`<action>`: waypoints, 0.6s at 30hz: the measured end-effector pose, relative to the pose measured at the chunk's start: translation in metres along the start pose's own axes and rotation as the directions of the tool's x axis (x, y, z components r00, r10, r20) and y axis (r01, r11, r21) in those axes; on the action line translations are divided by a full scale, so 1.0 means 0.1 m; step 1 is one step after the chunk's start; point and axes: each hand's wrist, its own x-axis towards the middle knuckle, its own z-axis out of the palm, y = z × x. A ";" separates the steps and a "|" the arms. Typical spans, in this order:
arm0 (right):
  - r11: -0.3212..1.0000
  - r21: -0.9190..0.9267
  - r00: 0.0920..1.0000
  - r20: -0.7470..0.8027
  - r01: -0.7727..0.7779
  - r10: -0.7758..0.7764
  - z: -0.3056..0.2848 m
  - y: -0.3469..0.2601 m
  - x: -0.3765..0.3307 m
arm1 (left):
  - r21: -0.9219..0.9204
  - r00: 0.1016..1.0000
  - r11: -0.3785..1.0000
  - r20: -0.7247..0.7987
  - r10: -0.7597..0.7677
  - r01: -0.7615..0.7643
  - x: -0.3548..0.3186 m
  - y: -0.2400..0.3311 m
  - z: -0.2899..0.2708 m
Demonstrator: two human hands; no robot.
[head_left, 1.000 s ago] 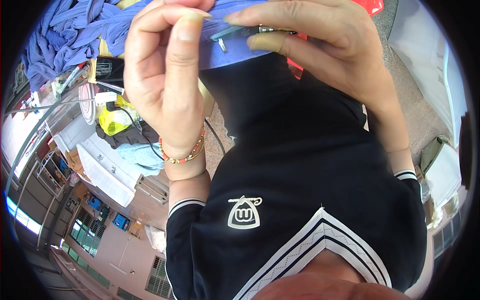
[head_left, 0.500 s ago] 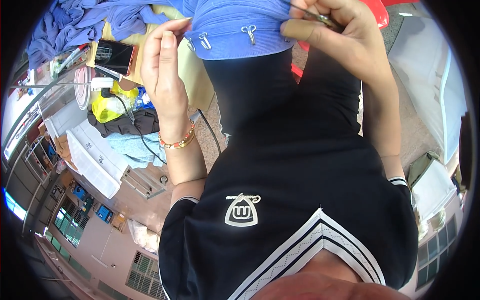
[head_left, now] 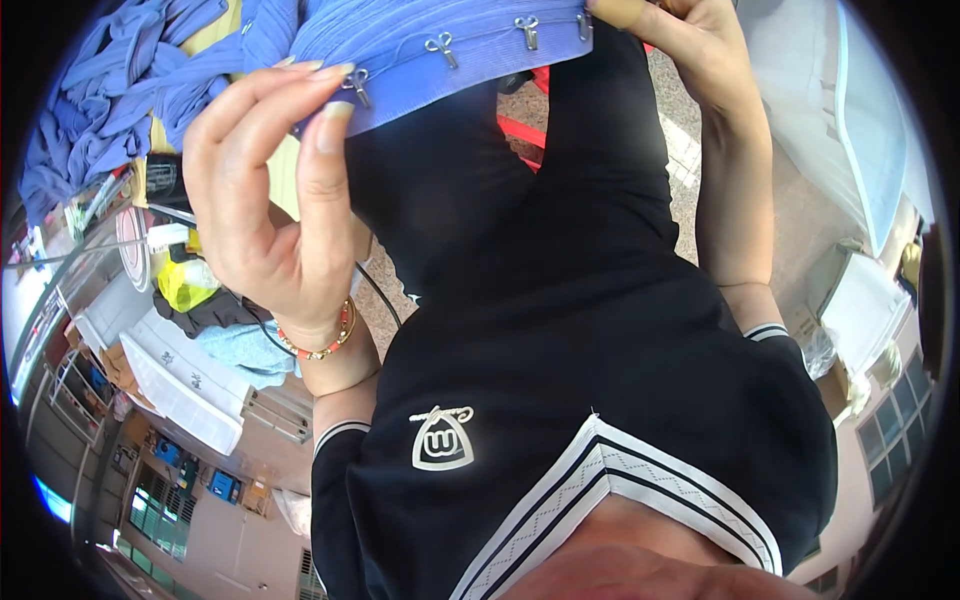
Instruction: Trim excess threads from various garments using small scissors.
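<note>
We held a blue elastic band [head_left: 440,60] stretched between both hands, up at the top of the view, just above our black shirt [head_left: 560,330]. The band carried a row of small metal hooks [head_left: 437,45] along its lower edge, spaced apart from each other.

Left hand [head_left: 270,210] was closed in a pinch: thumb and fingertips gripped the band's left end, right at the leftmost hook. Palm faced us, fingers curled over the fabric edge. A beaded bracelet [head_left: 322,340] sat on that wrist.

Right hand [head_left: 690,40] gripped the band's right end, fingers folded over the corner next to the last hook. It was partly cut off by the frame top, so we couldn't see the whole grip.

Left of the band, a heap of more blue fabric [head_left: 110,100] lay bunched up, touching or continuing into the band; we couldn't tell which. Below that heap sat a yellow bag [head_left: 185,280] and a dark cloth bundle [head_left: 205,312] just beside it, with a light blue cloth [head_left: 240,350] under them. A red item [head_left: 525,125] showed below the band, mostly hidden behind the shirt.
</note>
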 end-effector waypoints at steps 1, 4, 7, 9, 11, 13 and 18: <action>0.996 0.081 0.999 0.030 0.040 -0.042 0.02 -0.02 0.00 | 0.035 0.997 0.998 0.046 0.056 -0.058 0.04 0.01 0.00; 0.978 0.193 0.994 0.052 0.082 -0.093 0.07 -0.02 -0.01 | 0.134 0.980 0.987 0.189 0.057 -0.084 0.12 0.16 0.03; 0.962 0.267 0.993 0.088 0.050 -0.077 0.08 -0.02 -0.01 | 0.156 0.959 0.970 0.241 0.148 -0.189 0.24 0.22 0.12; 0.942 0.330 0.992 0.091 0.057 -0.092 0.10 -0.01 -0.01 | 0.280 0.900 0.917 0.408 0.154 -0.284 0.36 0.29 0.13; 0.927 0.369 0.990 0.096 0.063 -0.106 0.12 0.02 0.01 | 0.281 0.883 0.897 0.422 0.203 -0.341 0.34 0.17 0.18; 0.932 0.355 0.987 0.112 0.072 -0.119 0.12 0.01 -0.01 | 0.321 0.872 0.875 0.449 0.197 -0.363 0.35 0.13 0.21; 0.730 0.576 0.831 0.149 0.368 -0.536 0.17 0.30 0.16 | 0.338 0.862 0.858 0.464 0.205 -0.386 0.35 0.15 0.20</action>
